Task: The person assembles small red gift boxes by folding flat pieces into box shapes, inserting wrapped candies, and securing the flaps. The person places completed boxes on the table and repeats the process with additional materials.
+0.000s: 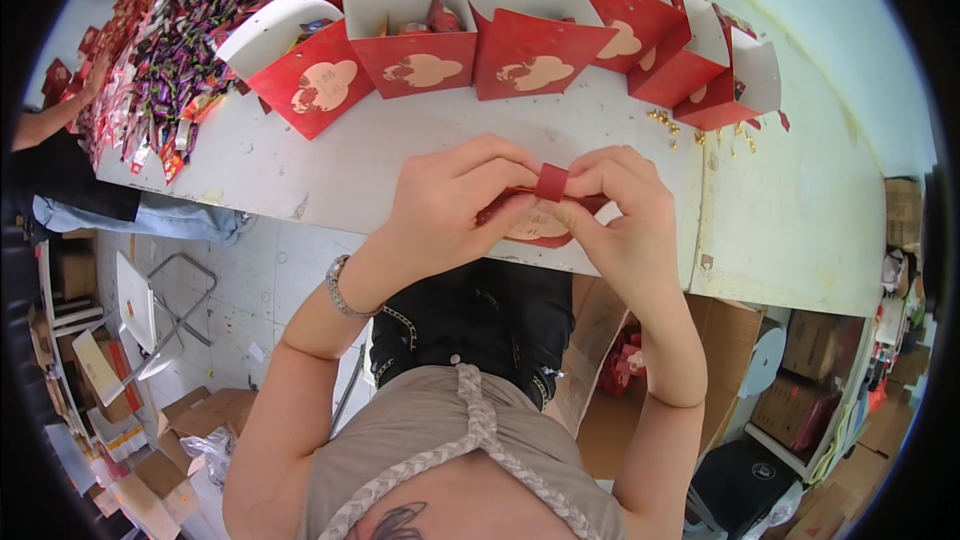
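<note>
Both hands meet at the front edge of the white table over a red gift box [540, 232] with a beige printed patch. My left hand [455, 195] pinches the top of the box from the left, with thumb and fingers pressed together. From the other side, my right hand [625, 202] grips the same top edge between thumb and fingertips. A short red tab [552, 182] stands up between the two sets of fingertips. Most of the box's sides and whatever is inside are hidden by my hands.
Open red boxes [415, 55] with white insides stand in rows beyond my hands, some holding packets. A heap of wrapped sweets [190, 45] covers the far left, where another person's arm [60, 120] reaches in. Small gold pieces [665, 128] lie at right. Below sits a cardboard carton [725, 350].
</note>
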A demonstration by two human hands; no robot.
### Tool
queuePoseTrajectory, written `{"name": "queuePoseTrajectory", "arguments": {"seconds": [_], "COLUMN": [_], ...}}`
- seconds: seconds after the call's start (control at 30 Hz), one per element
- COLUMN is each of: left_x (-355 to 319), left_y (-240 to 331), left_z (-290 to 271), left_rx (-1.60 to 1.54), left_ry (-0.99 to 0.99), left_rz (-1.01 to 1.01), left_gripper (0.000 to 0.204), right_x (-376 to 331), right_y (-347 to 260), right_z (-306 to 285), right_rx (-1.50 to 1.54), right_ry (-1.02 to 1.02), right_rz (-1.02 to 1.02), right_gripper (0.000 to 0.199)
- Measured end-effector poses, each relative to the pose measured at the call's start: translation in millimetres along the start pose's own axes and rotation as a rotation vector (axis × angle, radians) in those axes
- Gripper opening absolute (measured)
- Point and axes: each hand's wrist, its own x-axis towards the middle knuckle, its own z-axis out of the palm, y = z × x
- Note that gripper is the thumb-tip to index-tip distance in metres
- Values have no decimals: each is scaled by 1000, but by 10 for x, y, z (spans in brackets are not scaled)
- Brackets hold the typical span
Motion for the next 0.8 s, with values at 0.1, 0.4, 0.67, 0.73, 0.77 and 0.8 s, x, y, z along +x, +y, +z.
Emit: {"name": "queuePoseTrajectory", "arguments": {"seconds": [0.1,0.4,0.67,0.73,0.77,0.8], "left_x": [-25,406,-233,-393,-432,-503], "left_y": [7,-349,144,158,154,8], "left_z": [-5,-638,-523,-362,-272,-199], "left_rx": [46,667,599,387,279,168], "left_ry": [-6,267,29,-2,-19,35], "left_rz": [59,84,-66,-51,-37,67], "left_gripper": [12,20,20,23,22,40], "right_x": [-50,-711,-630,-388,-270,-158], "right_y": [28,-12,67,193,282,350], "right_z": [20,-1373,-875,-479,-247,-24], "right_rx": [96,-117,-300,-58,107,281], "right_ry": [-11,-323,-291,-173,-146,-124], "right_rz": [34,514,155,-16,-44,-87], "right_gripper": [19,19,41,47,50,52]}}
